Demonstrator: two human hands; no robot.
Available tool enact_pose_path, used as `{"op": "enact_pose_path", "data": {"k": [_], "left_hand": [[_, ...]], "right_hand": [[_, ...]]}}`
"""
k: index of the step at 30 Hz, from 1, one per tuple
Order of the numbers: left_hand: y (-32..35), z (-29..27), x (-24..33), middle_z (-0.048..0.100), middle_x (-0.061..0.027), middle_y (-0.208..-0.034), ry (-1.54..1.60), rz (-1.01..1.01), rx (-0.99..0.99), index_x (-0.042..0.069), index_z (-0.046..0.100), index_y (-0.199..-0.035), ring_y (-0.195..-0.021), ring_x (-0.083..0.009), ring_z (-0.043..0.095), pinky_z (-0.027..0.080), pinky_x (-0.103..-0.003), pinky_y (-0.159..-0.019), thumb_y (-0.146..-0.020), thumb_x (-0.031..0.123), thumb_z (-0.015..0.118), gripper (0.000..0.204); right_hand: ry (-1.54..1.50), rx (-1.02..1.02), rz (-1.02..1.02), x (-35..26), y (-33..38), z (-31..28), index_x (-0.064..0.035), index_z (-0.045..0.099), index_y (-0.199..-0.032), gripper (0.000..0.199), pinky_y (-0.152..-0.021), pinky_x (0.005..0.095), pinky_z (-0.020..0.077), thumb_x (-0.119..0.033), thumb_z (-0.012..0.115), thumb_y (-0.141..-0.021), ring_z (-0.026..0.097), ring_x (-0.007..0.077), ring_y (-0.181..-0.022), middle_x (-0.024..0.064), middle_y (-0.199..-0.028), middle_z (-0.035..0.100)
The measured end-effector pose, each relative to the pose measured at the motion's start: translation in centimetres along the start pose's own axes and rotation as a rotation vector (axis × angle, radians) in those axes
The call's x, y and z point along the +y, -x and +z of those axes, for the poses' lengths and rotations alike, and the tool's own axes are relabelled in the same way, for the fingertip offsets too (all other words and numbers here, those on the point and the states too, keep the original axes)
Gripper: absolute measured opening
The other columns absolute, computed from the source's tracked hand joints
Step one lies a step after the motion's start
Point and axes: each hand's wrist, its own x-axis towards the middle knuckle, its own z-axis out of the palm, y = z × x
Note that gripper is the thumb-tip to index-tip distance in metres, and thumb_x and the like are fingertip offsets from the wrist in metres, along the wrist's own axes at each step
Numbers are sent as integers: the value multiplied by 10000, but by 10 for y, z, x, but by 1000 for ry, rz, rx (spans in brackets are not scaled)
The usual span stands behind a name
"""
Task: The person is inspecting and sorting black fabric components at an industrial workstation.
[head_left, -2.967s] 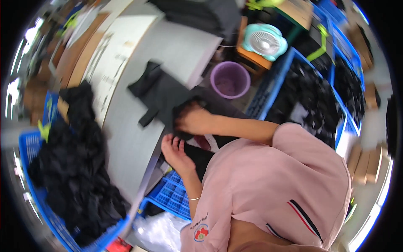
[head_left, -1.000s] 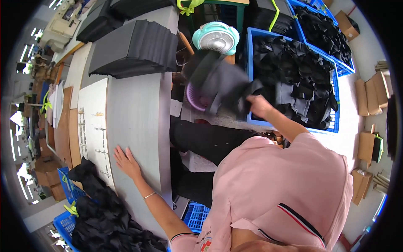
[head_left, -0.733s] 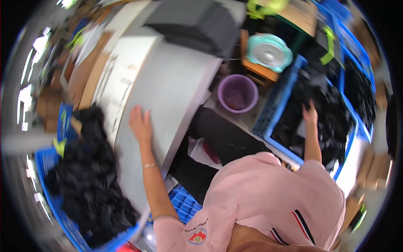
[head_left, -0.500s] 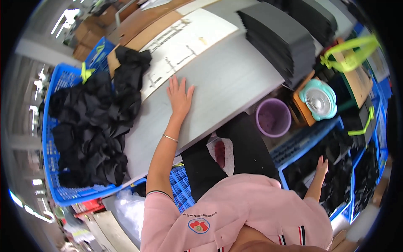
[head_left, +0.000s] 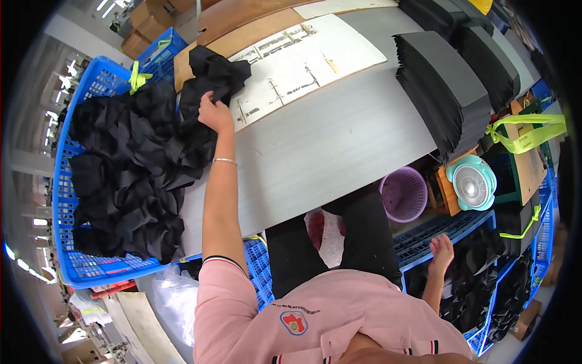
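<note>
A heap of black fabric pieces [head_left: 136, 164] fills a blue plastic basket [head_left: 63, 200] on the left and spills over onto the grey table [head_left: 315, 139]. My left hand [head_left: 216, 114] is at the heap's right edge, its fingers bent and closed on black fabric; the fingertips are partly hidden. To the right, my right hand [head_left: 442, 252] hangs above another blue basket [head_left: 418, 255] holding black fabric. It holds nothing, with fingers loosely curled and apart.
A white marked board [head_left: 345, 45] lies on the table. Tall stacks of black sheets [head_left: 445, 91] stand at the far right. Below the table's right edge are a purple bin [head_left: 403, 194] and a turquoise fan [head_left: 474, 182]. Yellow-green ties [head_left: 527, 133] hang nearby.
My left hand has left the bare tabletop and moved left onto the black fabric, its spread fingers closing. My right hand has shifted slightly left. The whole view has shifted too.
</note>
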Motion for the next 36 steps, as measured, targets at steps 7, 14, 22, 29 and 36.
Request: {"op": "enact_pose_path", "data": {"k": [7, 14, 22, 29, 36], "left_hand": [[55, -85, 36, 653, -78, -1062, 237, 351, -30, 141, 684, -1194, -1014, -276, 595, 421, -379, -912, -777, -44, 550, 475], [172, -201, 123, 665, -77, -953, 581, 392, -415, 133, 756, -1075, -924, -243, 631, 517, -335, -801, -666, -167, 543, 550], [255, -257, 188, 653, -27, -894, 1075, 617, -634, 112, 739, -1025, -797, -228, 589, 440, -337, -730, -629, -28, 668, 426], [273, -291, 169, 553, -149, -1305, 1056, 520, -818, 38, 662, -1172, -1230, -340, 506, 391, -457, -1062, -706, 193, 778, 505], [222, -230, 133, 481, -167, -1418, 927, -163, -723, 42, 648, -1164, -1356, -318, 395, 302, -420, -1124, -902, 194, 676, 304]], "right_hand": [[536, -691, -896, -63, 136, 177, -16, 689, -1031, 127, -776, 304, 551, -38, 629, -921, 701, 244, -873, 140, -963, 691], [435, -907, -1645, -82, 193, 295, -22, 627, -1168, 322, -890, 396, 518, -24, 625, -847, 616, 314, -1064, 136, -1145, 626], [295, -1291, -633, -45, 163, 312, -48, 528, -1287, 386, -866, 328, 497, -124, 599, -915, 598, 205, -979, 95, -1093, 608], [27, -1282, -132, -61, 153, 289, -48, 499, -1328, 422, -900, 285, 488, -144, 608, -932, 575, 138, -1044, 81, -1162, 601], [-163, -1350, -289, -56, 166, 262, -51, 466, -1355, 432, -979, 281, 456, -118, 610, -954, 534, 155, -1217, 97, -1399, 511]]}}
